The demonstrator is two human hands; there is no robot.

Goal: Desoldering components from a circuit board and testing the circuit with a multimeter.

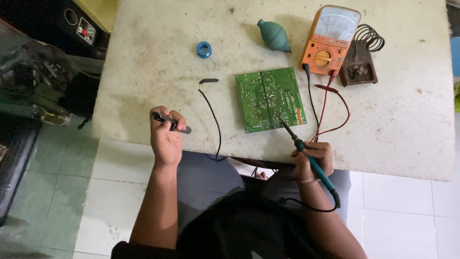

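Observation:
A green circuit board (270,98) lies flat near the table's front edge. My right hand (314,160) grips a teal-handled soldering iron (306,153), whose tip rests on the board's lower right part. My left hand (166,136) is raised at the front left edge, closed around a thin dark metal tool (170,122), apart from the board. A black probe lead (211,103) lies between my left hand and the board.
Behind the board lie a blue solder spool (203,49), a green rubber blower bulb (273,35), an orange analog multimeter (330,39) with red and black leads, and a coil iron stand (362,57). The worn white table (402,120) stands over a tiled floor; dark equipment sits left.

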